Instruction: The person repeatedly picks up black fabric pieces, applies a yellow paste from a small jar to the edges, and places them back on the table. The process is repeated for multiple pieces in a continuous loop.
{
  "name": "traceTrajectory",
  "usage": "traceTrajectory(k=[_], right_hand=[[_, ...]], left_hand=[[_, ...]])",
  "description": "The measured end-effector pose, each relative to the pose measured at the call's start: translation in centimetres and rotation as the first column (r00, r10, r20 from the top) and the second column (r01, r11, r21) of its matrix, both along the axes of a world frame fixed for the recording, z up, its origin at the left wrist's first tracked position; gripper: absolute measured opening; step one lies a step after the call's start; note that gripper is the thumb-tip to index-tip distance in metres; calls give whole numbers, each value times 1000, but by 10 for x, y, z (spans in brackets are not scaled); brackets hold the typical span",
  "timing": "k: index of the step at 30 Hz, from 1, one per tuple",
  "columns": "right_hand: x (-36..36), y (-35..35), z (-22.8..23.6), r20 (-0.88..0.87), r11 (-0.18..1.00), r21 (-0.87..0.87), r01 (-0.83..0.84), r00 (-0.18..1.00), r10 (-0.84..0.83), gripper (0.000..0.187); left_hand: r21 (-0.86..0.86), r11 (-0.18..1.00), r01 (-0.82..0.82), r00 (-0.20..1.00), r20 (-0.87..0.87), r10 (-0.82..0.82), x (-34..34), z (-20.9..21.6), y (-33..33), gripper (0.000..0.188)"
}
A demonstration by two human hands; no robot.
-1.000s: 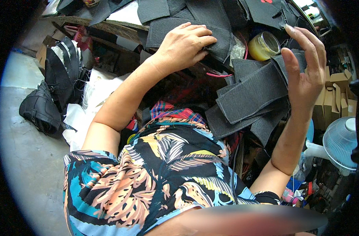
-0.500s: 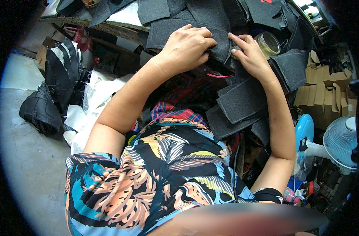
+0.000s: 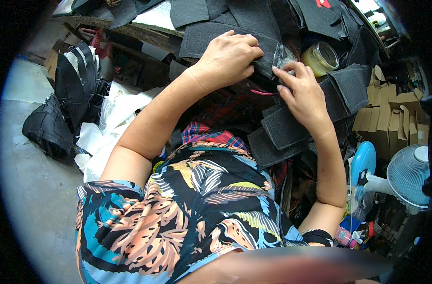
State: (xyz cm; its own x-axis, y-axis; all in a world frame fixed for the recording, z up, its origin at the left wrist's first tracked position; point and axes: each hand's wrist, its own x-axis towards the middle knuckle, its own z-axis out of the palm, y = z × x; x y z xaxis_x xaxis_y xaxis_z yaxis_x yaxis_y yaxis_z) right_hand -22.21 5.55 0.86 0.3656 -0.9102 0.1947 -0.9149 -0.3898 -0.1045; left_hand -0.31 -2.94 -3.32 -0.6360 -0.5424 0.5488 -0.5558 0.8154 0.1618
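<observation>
A dark grey felt-like piece (image 3: 204, 40) lies at the near edge of the cluttered work surface. My left hand (image 3: 230, 57) rests on it with curled fingers, the thumb at its near edge, holding it. My right hand (image 3: 303, 92) is at the piece's right end, thumb and index finger apart. The index fingertip touches that end, where a shiny clear streak (image 3: 277, 54) runs along the edge. Beside this hand a glass jar (image 3: 320, 59) holds a yellowish substance. A thin pink strip (image 3: 263, 92) shows between my hands.
More dark grey pieces (image 3: 284, 128) hang in layers below my right hand, and others (image 3: 190, 12) lie at the back. Black bags (image 3: 50, 128) and white cloth (image 3: 102, 142) are at left. Cardboard boxes (image 3: 384, 113) and a blue-white fan (image 3: 408, 175) stand at right.
My right hand has slid toward me along the piece's right end, uncovering the shiny streak and more of the jar. My left hand has stayed nearly in place.
</observation>
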Motion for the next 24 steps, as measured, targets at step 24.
traceTrajectory(k=[24], right_hand=[[19,24,21,-130,974,-151,-167,981,148,36]], left_hand=[[-25,1000,5,997,-81,-7,-3,-8,-1,29]])
